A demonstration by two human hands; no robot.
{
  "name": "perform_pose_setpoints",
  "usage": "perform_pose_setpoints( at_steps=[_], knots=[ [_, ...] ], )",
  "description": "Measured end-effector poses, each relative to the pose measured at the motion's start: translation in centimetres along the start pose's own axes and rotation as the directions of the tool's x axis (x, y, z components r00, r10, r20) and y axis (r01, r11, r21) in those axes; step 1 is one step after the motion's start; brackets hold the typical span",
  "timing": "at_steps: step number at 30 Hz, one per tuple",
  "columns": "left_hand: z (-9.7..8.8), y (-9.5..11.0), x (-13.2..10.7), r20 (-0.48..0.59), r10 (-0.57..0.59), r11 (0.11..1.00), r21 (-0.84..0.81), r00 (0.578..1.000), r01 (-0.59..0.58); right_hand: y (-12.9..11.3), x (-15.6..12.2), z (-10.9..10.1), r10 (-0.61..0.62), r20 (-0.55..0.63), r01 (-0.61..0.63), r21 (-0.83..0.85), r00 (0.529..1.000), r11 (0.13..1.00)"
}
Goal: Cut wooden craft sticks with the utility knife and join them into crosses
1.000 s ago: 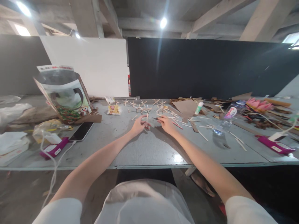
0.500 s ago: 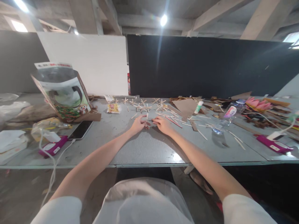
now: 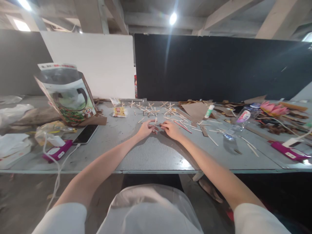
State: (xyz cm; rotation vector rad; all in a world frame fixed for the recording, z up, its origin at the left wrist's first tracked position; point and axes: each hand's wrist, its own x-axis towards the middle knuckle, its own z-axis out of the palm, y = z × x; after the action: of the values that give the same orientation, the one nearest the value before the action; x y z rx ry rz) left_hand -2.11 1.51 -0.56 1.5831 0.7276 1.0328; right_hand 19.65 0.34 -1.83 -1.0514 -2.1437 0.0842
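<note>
The left hand (image 3: 146,129) gripped a pale stick (image 3: 156,121) upright over the worktop (image 3: 136,157), stick stars (image 3: 152,111) beyond at twelve o'clock. The right hand (image 3: 171,130), at three o'clock, pinched a small piece (image 3: 160,125), blurred. Close fingerwork seemed underway; the next move likely called for steadiness.
</note>
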Motion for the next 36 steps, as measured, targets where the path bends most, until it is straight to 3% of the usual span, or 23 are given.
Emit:
perform_pose_setpoints(
  at_steps=[36],
  knots=[
    [-0.1, -0.34, -0.06, 0.085, 0.029, 0.996, 0.079, 0.996, -0.036, 0.73, -0.26, 0.34, -0.04, -0.022, 0.04, 0.016, 0.999, 0.999]
  ],
)
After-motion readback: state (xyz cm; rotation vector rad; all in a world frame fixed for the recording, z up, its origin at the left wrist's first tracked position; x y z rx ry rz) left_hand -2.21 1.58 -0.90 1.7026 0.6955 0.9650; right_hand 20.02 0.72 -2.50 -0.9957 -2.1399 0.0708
